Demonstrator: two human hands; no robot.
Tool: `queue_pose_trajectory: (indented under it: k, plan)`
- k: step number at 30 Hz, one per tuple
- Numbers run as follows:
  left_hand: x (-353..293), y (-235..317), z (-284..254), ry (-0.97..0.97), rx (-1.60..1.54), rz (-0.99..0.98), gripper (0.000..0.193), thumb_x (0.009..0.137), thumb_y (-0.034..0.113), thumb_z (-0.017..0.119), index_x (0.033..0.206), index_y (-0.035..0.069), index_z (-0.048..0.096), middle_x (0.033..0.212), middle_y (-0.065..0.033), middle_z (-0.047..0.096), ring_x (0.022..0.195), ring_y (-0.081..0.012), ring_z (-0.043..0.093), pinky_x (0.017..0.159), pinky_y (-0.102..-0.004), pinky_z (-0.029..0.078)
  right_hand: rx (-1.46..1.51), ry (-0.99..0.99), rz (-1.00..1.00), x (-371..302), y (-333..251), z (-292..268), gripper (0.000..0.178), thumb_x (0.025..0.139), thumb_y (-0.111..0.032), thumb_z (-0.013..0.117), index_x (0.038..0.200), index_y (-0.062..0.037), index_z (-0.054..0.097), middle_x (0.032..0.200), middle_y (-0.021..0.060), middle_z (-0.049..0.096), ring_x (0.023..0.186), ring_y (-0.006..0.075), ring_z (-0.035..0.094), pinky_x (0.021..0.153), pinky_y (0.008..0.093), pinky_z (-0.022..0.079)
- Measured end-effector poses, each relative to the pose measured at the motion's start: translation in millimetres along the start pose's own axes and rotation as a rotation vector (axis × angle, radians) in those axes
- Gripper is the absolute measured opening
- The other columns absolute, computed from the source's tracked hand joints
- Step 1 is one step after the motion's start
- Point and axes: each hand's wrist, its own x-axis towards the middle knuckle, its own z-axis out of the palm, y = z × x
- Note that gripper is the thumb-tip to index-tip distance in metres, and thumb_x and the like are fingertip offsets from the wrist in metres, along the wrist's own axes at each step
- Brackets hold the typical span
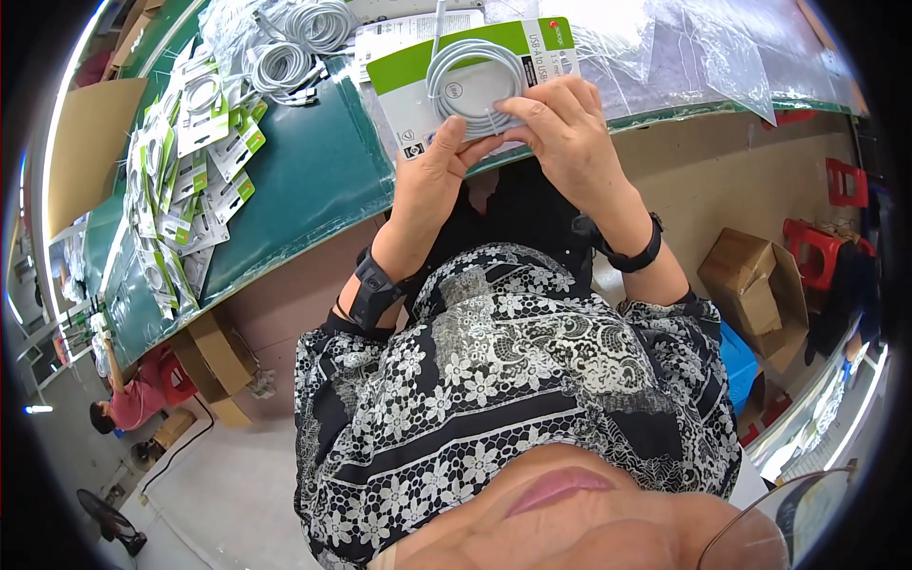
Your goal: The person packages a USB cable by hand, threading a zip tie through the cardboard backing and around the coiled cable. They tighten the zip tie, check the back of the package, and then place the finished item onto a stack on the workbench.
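Observation:
A green, white and grey cardboard packaging card (pixel 399 71) is held up at the table's near edge, with a coiled white USB cable (pixel 434 84) lying against its face. My left hand (pixel 432 176) grips the card's lower edge, thumb in front by the coil and the other fingers mostly hidden behind. My right hand (pixel 575 142) is closed at the lower right of the coil, its thumb and forefinger pinching at the cable where it meets the card. One cable end rises straight above the coil. Whether a tie runs through the card there is hidden by my fingers.
Many carded cables (pixel 190 180) lie heaped on the green table (pixel 304 180) at left. Loose coiled cables (pixel 283 68) sit at the back, clear plastic bags (pixel 722 57) at back right. Cardboard boxes (pixel 750 285) and red stools (pixel 815 249) stand on the floor; another person (pixel 138 404) is far left.

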Motion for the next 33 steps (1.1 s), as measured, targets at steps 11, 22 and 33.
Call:
queue_pose_trajectory:
  k: [11,22,33]
  plan:
    - [-5.6,5.6,6.5,0.060,0.104,0.007,0.037,0.092,0.000,0.053,0.127,0.000,0.043,0.119,-0.0135,0.056,0.103,-0.0237,0.061,0.087,-0.0378,0.056,-0.046,0.089,-0.115,-1.0,-6.0,-8.8,0.027,0.076,-0.004,0.070,0.101,-0.0102,0.066,0.089,0.0032,0.057,0.086,0.0225,0.053,0.082,0.0335,0.044]
    - [-13.6,0.6,14.3,0.100,0.063,-0.100,0.039,0.091,0.001,0.055,0.128,0.001,0.042,0.119,-0.0124,0.055,0.103,-0.0229,0.061,0.085,-0.0371,0.057,0.897,0.091,0.671,-53.0,5.3,45.9,0.017,0.087,0.002,0.057,0.103,-0.0014,0.061,0.090,0.0053,0.062,0.082,0.0134,0.060,0.074,0.0278,0.049]
    - [-13.0,7.6,10.8,0.121,0.730,0.256,0.022,0.087,0.002,0.063,0.108,0.000,0.056,0.087,-0.0068,0.063,0.069,-0.0113,0.059,0.057,-0.0236,0.048,1.057,-0.376,0.692,-42.5,14.2,42.4,0.015,0.090,-0.007,0.060,0.104,-0.0024,0.062,0.090,0.0047,0.065,0.080,0.0122,0.062,0.074,0.0270,0.050]
